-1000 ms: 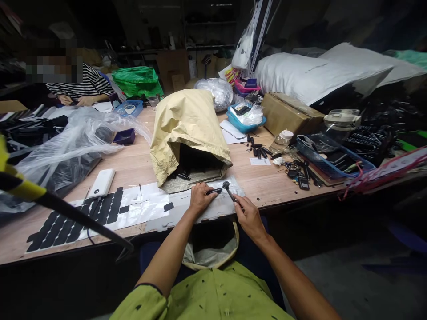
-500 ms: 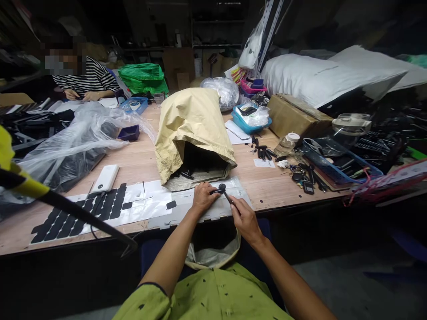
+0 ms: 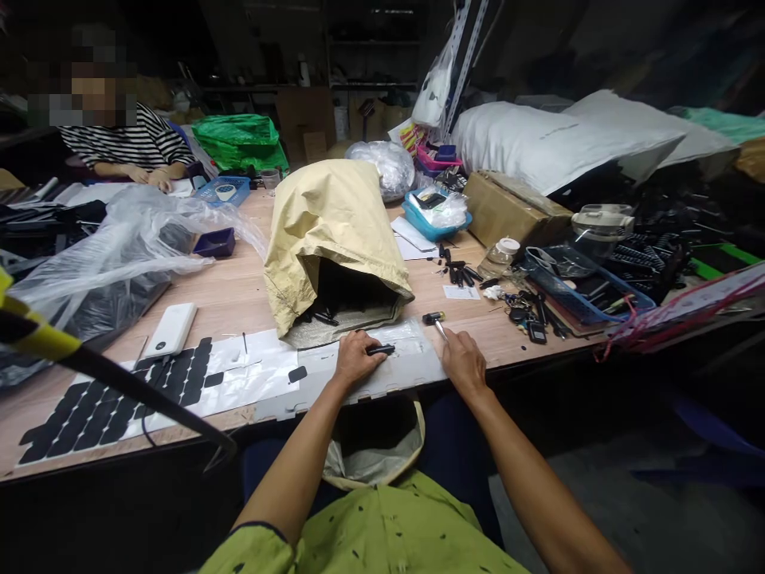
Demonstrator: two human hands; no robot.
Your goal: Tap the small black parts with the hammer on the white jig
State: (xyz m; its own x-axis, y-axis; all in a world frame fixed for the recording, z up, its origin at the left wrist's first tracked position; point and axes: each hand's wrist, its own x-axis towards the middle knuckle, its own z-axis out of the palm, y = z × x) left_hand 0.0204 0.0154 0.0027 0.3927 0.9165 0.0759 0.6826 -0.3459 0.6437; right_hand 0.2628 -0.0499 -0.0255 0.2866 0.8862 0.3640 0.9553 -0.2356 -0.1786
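Along the front edge of the tabletop (image 3: 236,283), near its middle, the head view shows the person's left hand (image 3: 357,356) closed on a slim black part (image 3: 382,349), holding it on a grey board (image 3: 323,391). To the right, the right hand (image 3: 464,363) grips the handle of a small hammer (image 3: 433,317), its head clear of the part and over the bare wood beyond the board's right end.

The work looks to be midway: this one piece is in hand, and whether it is finished cannot be told. Behind the board, a cream sack (image 3: 335,215) lies with its mouth toward the front edge, similar black pieces (image 3: 326,317) just inside it. Below that edge, a second bag (image 3: 382,470) gapes at the person's lap, its inside too dark to read. Toward the tabletop's right end, more black pieces (image 3: 460,273) lie loose near a jar (image 3: 500,259). Which pieces are done and which are left does not show.
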